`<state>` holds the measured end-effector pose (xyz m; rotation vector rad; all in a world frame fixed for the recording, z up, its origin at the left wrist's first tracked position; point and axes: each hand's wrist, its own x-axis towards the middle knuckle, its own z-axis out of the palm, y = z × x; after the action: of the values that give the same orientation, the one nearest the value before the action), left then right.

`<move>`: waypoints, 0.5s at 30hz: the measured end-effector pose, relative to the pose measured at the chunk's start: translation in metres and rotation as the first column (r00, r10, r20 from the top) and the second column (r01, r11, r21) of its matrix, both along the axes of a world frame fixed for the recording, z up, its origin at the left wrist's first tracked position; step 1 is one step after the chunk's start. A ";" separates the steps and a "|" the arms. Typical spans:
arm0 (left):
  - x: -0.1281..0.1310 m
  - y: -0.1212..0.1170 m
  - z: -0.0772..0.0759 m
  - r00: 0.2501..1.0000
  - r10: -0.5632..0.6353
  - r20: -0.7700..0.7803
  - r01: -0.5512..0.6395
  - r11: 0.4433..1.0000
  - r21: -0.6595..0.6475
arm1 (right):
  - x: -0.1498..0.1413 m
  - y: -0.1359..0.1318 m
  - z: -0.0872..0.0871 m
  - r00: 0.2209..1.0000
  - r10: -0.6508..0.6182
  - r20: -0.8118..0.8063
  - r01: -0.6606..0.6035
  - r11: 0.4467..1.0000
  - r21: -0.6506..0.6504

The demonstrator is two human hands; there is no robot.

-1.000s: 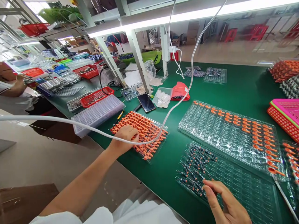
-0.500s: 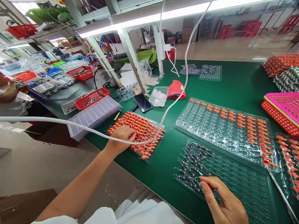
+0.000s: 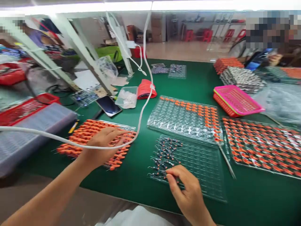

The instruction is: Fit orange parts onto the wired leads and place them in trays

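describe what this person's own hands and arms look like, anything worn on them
The left hand and right hand are bare, with no gloves, and no rings or watch can be made out. Both forearms are uncovered where they show, with no sleeve in view. White clothing shows at the bottom edge. The white cable crosses in front of the left hand.

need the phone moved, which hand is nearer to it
Left. The left hand is at the orange pieces, on the near side of the phone; the right hand is farther off, rightward, at the dark pieces.
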<state>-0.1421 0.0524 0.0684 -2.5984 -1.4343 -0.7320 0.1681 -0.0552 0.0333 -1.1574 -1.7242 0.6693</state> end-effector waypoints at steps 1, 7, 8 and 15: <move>0.021 0.008 0.002 0.996 -0.090 0.013 0.090 0.996 -0.025 | -0.001 0.000 0.000 1.000 0.006 0.003 -0.006 1.000 -0.004; 0.180 0.061 0.002 0.834 -0.545 0.089 0.552 0.821 -0.142 | -0.004 -0.002 -0.001 1.000 0.008 0.030 -0.008 1.000 0.017; 0.207 0.070 -0.001 0.810 -0.579 0.089 0.585 0.792 -0.173 | -0.005 -0.002 -0.002 0.999 0.005 0.037 -0.006 1.000 0.024; 0.328 0.114 -0.024 0.885 -0.465 -0.009 0.426 0.819 -0.384 | -0.008 -0.001 -0.010 0.994 -0.041 0.104 0.036 0.998 0.049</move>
<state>0.1858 0.1669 0.0447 -3.2737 -1.0143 -0.3686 0.1603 -0.0563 0.0230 -1.2081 -1.7911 0.5497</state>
